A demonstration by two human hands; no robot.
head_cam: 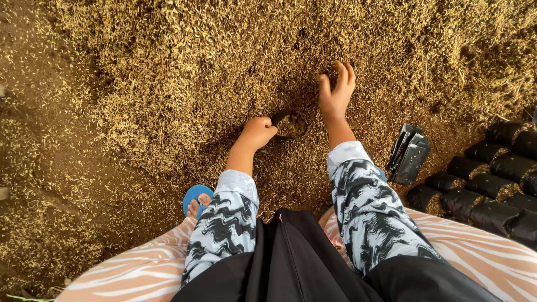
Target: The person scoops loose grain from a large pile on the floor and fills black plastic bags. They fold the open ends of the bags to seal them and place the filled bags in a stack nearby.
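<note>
On the ground in front of the person lay a big heap of husks (pixel 212 72), yellow and brown, spread almost everywhere. The left hand (pixel 259 132) was clenched around the rim of a small dark bag (pixel 291 124). The bag sat low in the heap, a little sunk in, and its mouth was open and full of husks up to the top. The right hand (pixel 336 92) was just beside the bag, on its far right side. It was not holding anything. Its fingers were spread and bent, and the palm pressed into the husks.

Both arms wore sleeves with a black and white wavy print. A toe in a blue sandal (pixel 195 199) peeked out near the left sleeve.

To the right of the right arm lay a flat stack of empty black bags (pixel 410 154) on the husks, near the hand but not touching it. Farther right, at the edge, stood rows of filled black bags (pixel 492 184), packed close together, side against side. Some of them showed husks at their open tops.
</note>
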